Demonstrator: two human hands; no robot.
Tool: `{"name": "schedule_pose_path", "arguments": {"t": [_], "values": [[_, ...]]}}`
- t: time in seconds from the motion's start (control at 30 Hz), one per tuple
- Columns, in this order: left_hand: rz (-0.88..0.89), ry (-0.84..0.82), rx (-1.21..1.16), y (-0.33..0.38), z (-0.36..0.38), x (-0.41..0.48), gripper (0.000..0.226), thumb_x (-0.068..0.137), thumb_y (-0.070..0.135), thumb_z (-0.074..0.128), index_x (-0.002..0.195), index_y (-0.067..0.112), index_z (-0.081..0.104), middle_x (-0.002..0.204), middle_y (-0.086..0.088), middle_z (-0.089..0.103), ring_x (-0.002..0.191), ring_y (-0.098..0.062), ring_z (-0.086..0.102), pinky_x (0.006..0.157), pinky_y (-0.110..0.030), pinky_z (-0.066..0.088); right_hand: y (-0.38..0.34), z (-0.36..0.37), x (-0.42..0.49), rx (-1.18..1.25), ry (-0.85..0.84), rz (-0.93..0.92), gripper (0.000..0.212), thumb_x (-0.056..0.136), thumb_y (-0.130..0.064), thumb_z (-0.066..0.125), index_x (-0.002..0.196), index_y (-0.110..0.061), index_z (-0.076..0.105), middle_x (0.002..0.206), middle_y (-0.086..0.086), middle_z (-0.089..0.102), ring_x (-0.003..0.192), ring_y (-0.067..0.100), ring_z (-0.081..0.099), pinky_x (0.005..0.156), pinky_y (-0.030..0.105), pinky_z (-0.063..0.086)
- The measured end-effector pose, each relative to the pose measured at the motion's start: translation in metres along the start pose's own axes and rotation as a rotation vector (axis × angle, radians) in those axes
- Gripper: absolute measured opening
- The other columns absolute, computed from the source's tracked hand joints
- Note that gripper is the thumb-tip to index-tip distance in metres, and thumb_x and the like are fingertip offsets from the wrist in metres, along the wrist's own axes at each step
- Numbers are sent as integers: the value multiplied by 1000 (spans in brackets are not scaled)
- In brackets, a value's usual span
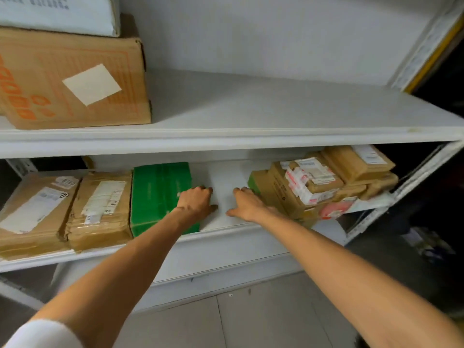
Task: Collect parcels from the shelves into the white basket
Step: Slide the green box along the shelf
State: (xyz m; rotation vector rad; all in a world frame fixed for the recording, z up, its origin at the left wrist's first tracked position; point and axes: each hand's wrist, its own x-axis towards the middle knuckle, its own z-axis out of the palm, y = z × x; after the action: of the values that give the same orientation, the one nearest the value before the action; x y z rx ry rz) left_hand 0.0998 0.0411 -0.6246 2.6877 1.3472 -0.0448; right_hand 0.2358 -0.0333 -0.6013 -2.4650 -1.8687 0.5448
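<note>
White box (57, 13) cut by top edge; parcel labels (311, 172) blurred.

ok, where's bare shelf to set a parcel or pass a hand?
Upper shelf: bare right of the orange-printed carton. Lower shelf: gap between green box and taped parcel stack, left hand and right hand in it. Crowded: brown parcels left of green box.

Legible markings are few. The left brown parcel (32, 212) carries a white shipping label with a handwritten mark that reads approximately "80". Beside it is a smaller sticker with four printed digits, which cannot be resolved with certainty. The large carton (75, 79) on the upper shelf (276, 116) bears orange print, inverted and unreadable. Print on the green box (155, 194) and labels on the right-hand parcel stack (321, 182) are too blurred to read.
</note>
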Motion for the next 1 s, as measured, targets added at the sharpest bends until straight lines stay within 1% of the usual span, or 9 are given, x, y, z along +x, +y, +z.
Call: {"name": "schedule_pose_path", "arguments": {"t": [0.13, 0.27, 0.4, 0.53, 0.63, 0.7, 0.8, 0.9, 1.0], "values": [[157, -11, 35, 68, -5, 15, 55, 92, 56, 49, 130, 17, 50, 125, -6, 58, 110, -26, 58, 87, -39, 49, 54, -25, -40, 1, 29, 142, 45, 91, -31, 64, 125, -5, 50, 125, 14, 54, 110, 29, 56, 81, 32, 45], [262, -10, 38, 123, -16, 16, 51, 92, 56, 49, 128, 20, 51, 123, -3, 60, 110, -25, 58, 88, -35, 47, 111, -44, -78, -1, 51, 272, 49, 89, -32, 66, 127, -6, 51, 124, 12, 56, 112, 30, 56, 85, 35, 47], [263, -18, 58, 156, -30, 16, 48, 94, 53, 48, 128, 20, 52, 124, -3, 60, 110, -23, 58, 86, -33, 45, 156, -54, -94, 24, 88, 337, 49, 88, -32, 66, 129, -11, 49, 128, 11, 56, 115, 29, 55, 83, 31, 44], [197, -25, 65, 174, -38, 29, 50, 92, 56, 48, 126, 20, 56, 124, -4, 61, 111, -25, 58, 85, -33, 45, 185, -62, -88, 23, 135, 305, 52, 87, -35, 66, 131, -15, 49, 135, 9, 51, 123, 29, 51, 96, 36, 44], [127, -26, 64, 194, -36, 39, 51, 92, 57, 47, 126, 20, 56, 122, -4, 61, 109, -24, 59, 78, -31, 42, 207, -65, -73, 80, 217, 265, 44, 88, -34, 65, 126, -16, 51, 133, 9, 52, 119, 29, 52, 98, 39, 45], [81, -39, 54, 211, -34, 45, 50, 93, 56, 46, 126, 20, 55, 121, -4, 62, 107, -23, 59, 76, -29, 40, 223, -71, -64, 132, 261, 218, 40, 92, -29, 63, 127, -14, 50, 133, 11, 50, 118, 28, 53, 97, 36, 44], [12, -21, 44, 234, -31, 58, 49, 93, 57, 47, 123, 19, 58, 116, -4, 64, 100, -22, 61, 72, -28, 42, 247, -81, -54, 194, 319, 154, 40, 95, -19, 58, 132, -8, 47, 136, 14, 45, 124, 26, 48, 99, 30, 41], [-94, 19, -47, 247, -29, 72, 48, 93, 54, 47, 120, 16, 60, 112, -4, 67, 93, -23, 63, 69, -29, 46, 266, -88, -40, 236, 343, 87, 55, 96, -17, 56, 142, 0, 32, 139, 18, 42, 126, 28, 45, 100, 28, 40], [-204, 49, -240, 258, -27, 77, 51, 96, 51, 44, 126, 12, 55, 119, -12, 64, 100, -30, 62, 74, -35, 48, 275, -93, -30, 297, 292, 52, 70, 97, -21, 56, 148, 3, 16, 144, 22, 37, 128, 30, 44, 103, 30, 39]]}}
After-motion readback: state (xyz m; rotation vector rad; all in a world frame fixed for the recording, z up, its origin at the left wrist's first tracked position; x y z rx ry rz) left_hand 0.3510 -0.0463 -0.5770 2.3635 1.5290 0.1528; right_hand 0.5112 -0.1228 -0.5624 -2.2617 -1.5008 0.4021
